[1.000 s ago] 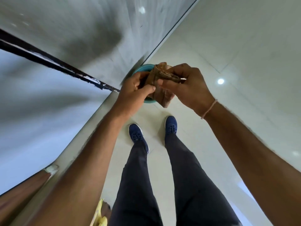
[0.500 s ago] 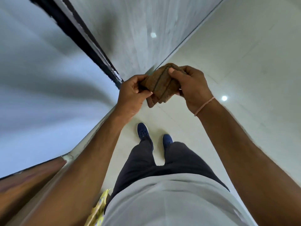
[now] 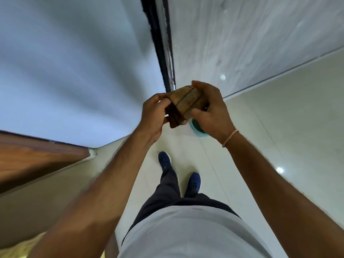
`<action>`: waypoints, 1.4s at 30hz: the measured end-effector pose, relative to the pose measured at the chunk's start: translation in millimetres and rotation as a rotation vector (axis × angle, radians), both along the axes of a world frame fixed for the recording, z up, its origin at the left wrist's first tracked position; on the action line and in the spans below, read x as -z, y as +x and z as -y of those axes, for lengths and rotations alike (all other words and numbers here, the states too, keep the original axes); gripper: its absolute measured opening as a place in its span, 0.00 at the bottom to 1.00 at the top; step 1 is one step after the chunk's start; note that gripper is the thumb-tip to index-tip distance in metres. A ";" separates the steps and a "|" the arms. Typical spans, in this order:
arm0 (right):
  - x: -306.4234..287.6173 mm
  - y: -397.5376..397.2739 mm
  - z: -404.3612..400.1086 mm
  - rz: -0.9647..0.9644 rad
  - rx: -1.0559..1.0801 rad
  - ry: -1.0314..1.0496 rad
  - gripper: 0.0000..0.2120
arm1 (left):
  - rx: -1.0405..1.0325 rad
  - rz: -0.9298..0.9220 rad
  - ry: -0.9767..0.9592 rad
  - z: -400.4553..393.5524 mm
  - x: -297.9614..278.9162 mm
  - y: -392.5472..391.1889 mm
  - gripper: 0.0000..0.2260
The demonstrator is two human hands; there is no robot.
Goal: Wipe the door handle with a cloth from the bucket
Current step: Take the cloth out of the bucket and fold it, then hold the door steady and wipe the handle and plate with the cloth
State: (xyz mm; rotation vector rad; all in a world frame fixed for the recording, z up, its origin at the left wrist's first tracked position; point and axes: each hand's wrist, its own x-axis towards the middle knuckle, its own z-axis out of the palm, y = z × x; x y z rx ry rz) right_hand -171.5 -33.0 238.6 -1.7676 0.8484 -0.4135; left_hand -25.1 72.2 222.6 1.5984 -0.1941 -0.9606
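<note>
The person is standing up tall now and holding the brown cloth (image 3: 188, 103) up in front of the body with both hands. The left hand (image 3: 154, 116) is pinching the cloth's left edge, and the right hand (image 3: 210, 110) is wrapping around its right side, so both hands are closed on the cloth. It is looking more folded and neat than half a second ago, when it was a rounder bundle. A second ago the hands were lower, right over the teal bucket (image 3: 197, 127); now the bucket is sitting on the floor (image 3: 279, 146) behind the right hand, only a bit of it showing. So the cloth is out of the bucket and getting ready for wiping. The view is turning too: the dark door edge (image 3: 160, 43) is now running straight up, and more wooden door (image 3: 37, 157) is showing on the left. The door handle is not showing yet.
</note>
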 end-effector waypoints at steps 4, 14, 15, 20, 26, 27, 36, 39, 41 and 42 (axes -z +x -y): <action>-11.7 11.6 -18.1 0.017 -0.291 -0.171 0.37 | -0.152 -0.011 -0.008 -34.9 -8.9 12.6 0.11; -46.6 113.5 -78.8 0.052 -0.504 -0.737 0.11 | -0.363 0.013 -0.018 -155.4 -29.1 50.8 0.12; -53.0 125.3 -89.8 0.057 -0.531 -0.779 0.11 | -0.380 0.013 -0.026 -168.2 -31.6 55.9 0.11; -86.0 193.7 -141.6 0.009 -0.661 -0.588 0.11 | -0.414 -0.038 -0.114 -237.5 -39.5 85.9 0.16; -91.8 274.0 -215.2 -0.048 -0.737 -0.357 0.14 | -0.299 0.030 -0.070 -331.8 -36.8 127.8 0.18; -90.5 284.1 -229.7 -0.048 -0.753 -0.344 0.14 | -0.291 0.052 -0.038 -345.9 -37.4 136.0 0.16; -80.9 321.7 -316.8 0.097 -0.887 -0.356 0.10 | -0.450 -0.034 -0.123 -440.2 -35.6 209.8 0.09; -73.9 332.1 -333.1 0.073 -0.917 -0.401 0.17 | -0.498 -0.065 -0.210 -451.3 -37.4 230.6 0.12; -72.0 342.7 -342.6 0.039 -0.958 -0.405 0.21 | -0.534 -0.087 -0.235 -454.3 -37.7 244.0 0.12; -71.7 348.7 -347.4 0.030 -0.978 -0.400 0.22 | -0.547 -0.102 -0.247 -456.1 -37.4 251.4 0.12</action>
